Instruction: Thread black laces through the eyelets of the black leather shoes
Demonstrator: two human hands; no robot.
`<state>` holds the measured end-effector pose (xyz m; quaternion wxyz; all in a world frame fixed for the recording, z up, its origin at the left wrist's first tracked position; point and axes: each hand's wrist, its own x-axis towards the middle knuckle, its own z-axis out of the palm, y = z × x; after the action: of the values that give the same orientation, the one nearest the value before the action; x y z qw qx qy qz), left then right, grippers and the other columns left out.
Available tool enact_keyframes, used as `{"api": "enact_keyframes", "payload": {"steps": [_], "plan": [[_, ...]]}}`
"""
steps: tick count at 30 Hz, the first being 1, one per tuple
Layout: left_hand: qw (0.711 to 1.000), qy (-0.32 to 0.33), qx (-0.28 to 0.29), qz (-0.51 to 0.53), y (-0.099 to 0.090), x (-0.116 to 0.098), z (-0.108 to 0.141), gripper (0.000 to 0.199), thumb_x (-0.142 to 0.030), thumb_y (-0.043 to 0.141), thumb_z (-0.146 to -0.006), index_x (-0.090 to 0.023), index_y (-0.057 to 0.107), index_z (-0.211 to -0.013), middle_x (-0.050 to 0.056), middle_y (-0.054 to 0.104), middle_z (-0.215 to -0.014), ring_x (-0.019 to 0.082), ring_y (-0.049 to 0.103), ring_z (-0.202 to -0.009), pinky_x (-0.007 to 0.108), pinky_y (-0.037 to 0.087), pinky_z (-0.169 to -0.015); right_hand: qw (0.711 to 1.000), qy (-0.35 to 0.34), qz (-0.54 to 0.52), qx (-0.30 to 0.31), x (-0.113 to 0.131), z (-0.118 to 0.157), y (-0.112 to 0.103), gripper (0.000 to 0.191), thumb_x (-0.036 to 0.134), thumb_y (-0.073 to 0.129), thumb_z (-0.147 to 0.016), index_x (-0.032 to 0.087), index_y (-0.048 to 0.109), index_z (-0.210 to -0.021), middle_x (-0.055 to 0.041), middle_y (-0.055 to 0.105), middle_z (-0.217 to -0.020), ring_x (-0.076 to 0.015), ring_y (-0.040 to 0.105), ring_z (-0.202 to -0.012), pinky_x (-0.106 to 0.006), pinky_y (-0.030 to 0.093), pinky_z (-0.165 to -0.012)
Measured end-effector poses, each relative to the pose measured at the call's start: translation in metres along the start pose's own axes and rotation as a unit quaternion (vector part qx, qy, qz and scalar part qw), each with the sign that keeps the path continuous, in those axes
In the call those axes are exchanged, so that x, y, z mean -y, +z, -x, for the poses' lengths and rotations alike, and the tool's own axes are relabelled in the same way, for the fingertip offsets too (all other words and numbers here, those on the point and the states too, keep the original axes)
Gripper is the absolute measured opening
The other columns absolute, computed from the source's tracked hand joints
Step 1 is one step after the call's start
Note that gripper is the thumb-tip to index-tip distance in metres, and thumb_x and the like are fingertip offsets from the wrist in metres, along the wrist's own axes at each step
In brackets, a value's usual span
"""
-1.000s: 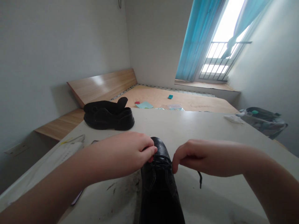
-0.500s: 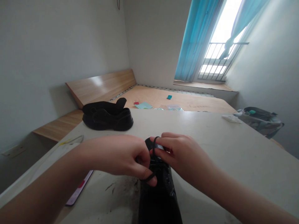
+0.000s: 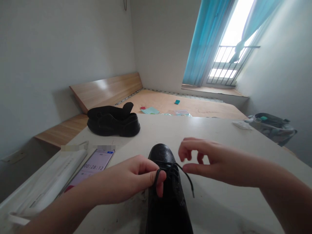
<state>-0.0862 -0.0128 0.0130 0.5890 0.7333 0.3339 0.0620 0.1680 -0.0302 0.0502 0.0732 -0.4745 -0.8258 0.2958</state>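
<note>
A black leather lace-up shoe point(image 3: 163, 152) stands on the table in front of me, its rounded toe pointing away. My left hand point(image 3: 138, 174) is over the left side of the laces, with thumb and fingers pinching a loop of black shoelace point(image 3: 157, 178). To the right of the shoe hovers my right hand point(image 3: 207, 159), its fingers loosely curled and apart, nothing visible between them. One loose lace end hangs down the shoe's right side, passing close to the right thumb; whether they touch I cannot tell. The near part of the shoe is dark.
Another black shoe point(image 3: 114, 125), with an insole lying on top, stands at the table's point(image 3: 219, 130) back left. A phone point(image 3: 97, 161) showing a timer and a white packet point(image 3: 58, 177) lie at the left. A white tissue-like piece point(image 3: 242, 125) lies at the back right.
My right hand has let go of its lace loop and moved right, off the shoe. The left hand has drawn back slightly, still pinching lace. The toe and phone have come into clearer view.
</note>
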Motion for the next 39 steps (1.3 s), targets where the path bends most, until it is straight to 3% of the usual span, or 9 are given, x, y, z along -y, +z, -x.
{"api": "enact_keyframes", "payload": {"steps": [3,6,10,15,24,29,33,36,39], "plan": [[0.997,0.019,-0.044,0.055,0.003,0.01,-0.005,0.037,-0.049,0.054,-0.09,-0.018,0.068,-0.076,-0.004,0.049,-0.067,0.013,0.039,-0.066,0.024,0.03,-0.064,0.997,-0.056,-0.02,-0.043,0.003,-0.011,0.016,0.012,0.034,0.056,-0.094,0.028,0.063,-0.102,-0.0001,0.058,-0.109,-0.0153,0.054,-0.098,-0.03,0.045,-0.086],[0.991,0.037,-0.09,0.09,0.005,0.015,-0.01,0.041,-0.053,0.055,-0.089,-0.016,0.065,-0.073,-0.004,0.045,-0.064,0.012,0.036,-0.063,0.024,0.029,-0.061,0.995,-0.09,-0.018,-0.041,0.003,-0.017,0.029,0.009,0.027,0.057,-0.095,0.023,0.061,-0.088,-0.0008,0.057,-0.105,-0.0163,0.051,-0.102,-0.031,0.042,-0.09],[0.985,0.062,-0.125,0.104,0.013,0.017,-0.012,0.049,-0.059,0.042,-0.092,-0.017,0.053,-0.07,-0.006,0.033,-0.057,0.011,0.027,-0.054,0.024,0.025,-0.052,0.993,-0.08,-0.046,-0.079,0.003,-0.012,0.038,0.013,0.024,0.049,-0.098,0.021,0.053,-0.086,-0.0008,0.056,-0.094,-0.0153,0.051,-0.09,-0.03,0.042,-0.082],[0.976,0.059,-0.204,-0.048,0.021,0.014,-0.006,0.037,-0.039,0.035,-0.095,-0.019,0.042,-0.065,-0.004,0.042,-0.062,0.012,0.039,-0.059,0.025,0.03,-0.057,0.992,-0.016,-0.101,-0.069,0.002,-0.004,0.043,0.015,0.027,0.047,-0.097,0.021,0.05,-0.084,0.0028,0.053,-0.076,-0.0122,0.046,-0.068,-0.025,0.038,-0.062],[0.938,-0.059,-0.182,-0.291,0.01,0.008,0.004,0.038,-0.038,0.035,-0.09,-0.018,0.04,-0.058,-0.001,0.047,-0.054,0.014,0.043,-0.054,0.029,0.023,-0.053,0.987,-0.006,-0.161,-0.002,-0.012,-0.002,0.035,0.016,0.022,0.052,-0.092,0.019,0.049,-0.077,0.0049,0.044,-0.065,-0.009,0.038,-0.06,-0.02,0.031,-0.052],[0.978,-0.023,-0.141,-0.15,0.006,0.003,0.009,0.042,-0.043,0.039,-0.09,-0.018,0.05,-0.058,-0.002,0.051,-0.057,0.013,0.048,-0.058,0.025,0.033,-0.057,0.971,-0.059,-0.229,-0.046,-0.002,0.003,0.029,0.01,0.011,0.049,-0.081,0.018,0.057,-0.08,0.0045,0.045,-0.063,-0.0089,0.041,-0.057,-0.02,0.034,-0.051],[0.988,0.007,-0.142,0.062,0.008,0.002,0.011,0.042,-0.054,0.05,-0.088,-0.02,0.074,-0.081,0.001,0.072,-0.085,0.018,0.062,-0.082,0.027,0.045,-0.078,0.989,-0.115,0.003,-0.096,0.001,0.004,0.034,0.022,0.003,0.046,-0.073,0.018,0.062,-0.066,0.0016,0.053,-0.061,-0.0102,0.049,-0.056,-0.024,0.036,-0.053],[0.982,0.003,-0.141,0.122,0.013,0.006,0.007,0.041,-0.055,0.06,-0.084,-0.021,0.076,-0.1,0.004,0.075,-0.1,0.024,0.063,-0.098,0.031,0.047,-0.086,0.93,-0.152,0.237,-0.238,-0.002,0.0,0.046,0.026,0.01,0.047,-0.086,0.018,0.071,-0.09,-0.0047,0.066,-0.078,-0.015,0.055,-0.059,-0.029,0.032,-0.05],[0.981,0.025,-0.153,0.12,0.019,0.012,0.001,0.039,-0.051,0.062,-0.085,-0.024,0.073,-0.111,0.003,0.075,-0.104,0.025,0.064,-0.1,0.032,0.048,-0.085,0.865,-0.163,0.304,-0.366,-0.005,-0.005,0.059,0.028,0.014,0.046,-0.096,0.015,0.068,-0.113,-0.0077,0.071,-0.09,-0.0157,0.061,-0.067,-0.029,0.037,-0.054]]}}
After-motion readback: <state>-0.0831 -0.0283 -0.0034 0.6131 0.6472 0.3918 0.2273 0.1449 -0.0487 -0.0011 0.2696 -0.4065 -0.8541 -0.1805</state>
